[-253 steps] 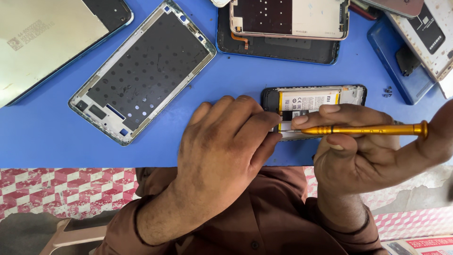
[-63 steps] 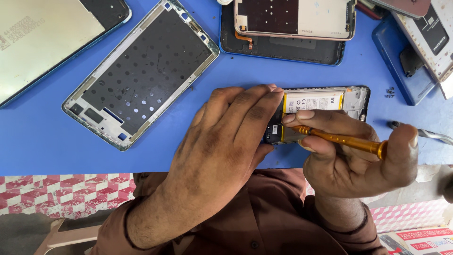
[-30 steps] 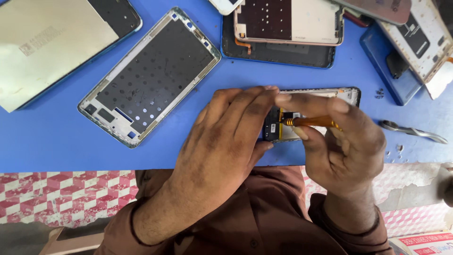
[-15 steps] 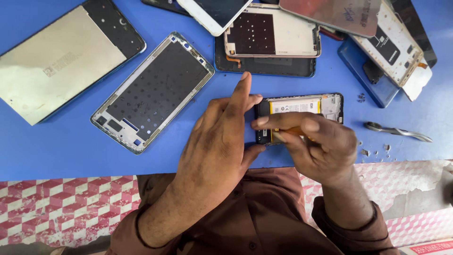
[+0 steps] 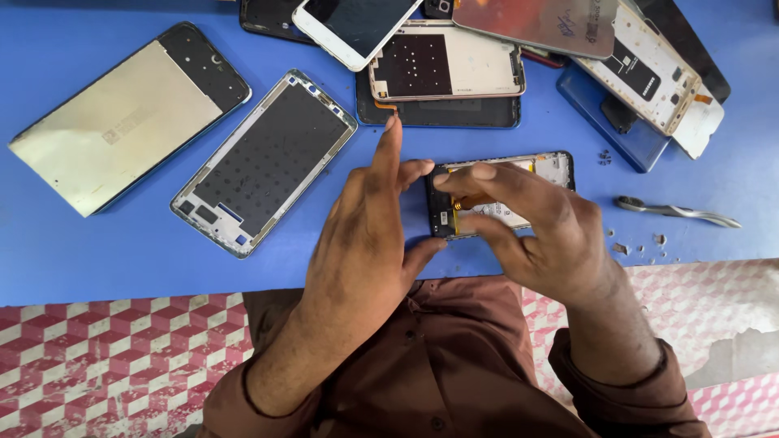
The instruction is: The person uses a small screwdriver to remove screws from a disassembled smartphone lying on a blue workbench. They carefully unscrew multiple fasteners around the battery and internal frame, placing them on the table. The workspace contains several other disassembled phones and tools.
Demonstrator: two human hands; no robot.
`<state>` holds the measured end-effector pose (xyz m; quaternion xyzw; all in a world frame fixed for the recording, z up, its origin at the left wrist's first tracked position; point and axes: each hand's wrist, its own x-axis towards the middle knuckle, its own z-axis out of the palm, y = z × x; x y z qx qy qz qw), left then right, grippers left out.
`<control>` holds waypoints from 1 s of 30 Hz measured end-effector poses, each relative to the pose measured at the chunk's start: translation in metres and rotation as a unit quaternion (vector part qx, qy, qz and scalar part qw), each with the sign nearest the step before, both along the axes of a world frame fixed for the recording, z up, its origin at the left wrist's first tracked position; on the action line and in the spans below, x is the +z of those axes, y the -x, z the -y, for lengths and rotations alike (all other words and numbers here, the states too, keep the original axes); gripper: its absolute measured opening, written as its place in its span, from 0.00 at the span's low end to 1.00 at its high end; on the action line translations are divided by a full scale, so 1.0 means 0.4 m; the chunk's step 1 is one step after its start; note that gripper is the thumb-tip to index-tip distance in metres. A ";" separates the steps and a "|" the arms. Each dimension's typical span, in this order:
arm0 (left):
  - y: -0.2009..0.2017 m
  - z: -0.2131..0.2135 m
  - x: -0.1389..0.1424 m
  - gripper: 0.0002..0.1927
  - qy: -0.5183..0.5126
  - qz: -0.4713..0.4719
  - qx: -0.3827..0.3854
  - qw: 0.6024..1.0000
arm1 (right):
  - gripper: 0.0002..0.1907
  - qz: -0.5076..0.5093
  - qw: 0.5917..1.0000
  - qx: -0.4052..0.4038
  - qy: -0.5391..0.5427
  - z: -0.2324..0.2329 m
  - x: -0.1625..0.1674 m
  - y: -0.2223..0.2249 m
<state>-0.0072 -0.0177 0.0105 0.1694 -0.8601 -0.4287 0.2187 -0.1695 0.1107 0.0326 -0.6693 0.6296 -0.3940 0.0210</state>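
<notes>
Opened phone (image 5: 542,169), black frame, pale battery showing, flat on blue table (image 5: 97,251), both hands (image 5: 454,219) gripping its edges

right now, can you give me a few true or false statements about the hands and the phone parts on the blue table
1. Both hands, left hand and right hand, touch the opened phone. True.
2. The metal tweezers are held in the right hand. False: they lie on the blue table, right of it.
3. The empty phone frame lies left of the left hand. True.
4. The left index finger is curled under. False: it points up, stretched out.
</notes>
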 end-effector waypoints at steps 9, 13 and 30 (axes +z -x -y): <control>0.002 -0.002 -0.001 0.62 0.022 0.002 -0.001 1.000 | 0.32 -0.011 0.997 -0.051 0.050 0.004 -0.005 -0.006; -0.002 -0.002 -0.006 0.60 0.021 -0.005 -0.003 1.000 | 0.31 -0.006 0.999 -0.044 0.024 0.013 0.010 -0.019; 0.000 -0.005 -0.007 0.57 0.035 -0.002 -0.001 0.999 | 0.24 -0.018 0.996 -0.075 -0.049 0.018 0.025 -0.022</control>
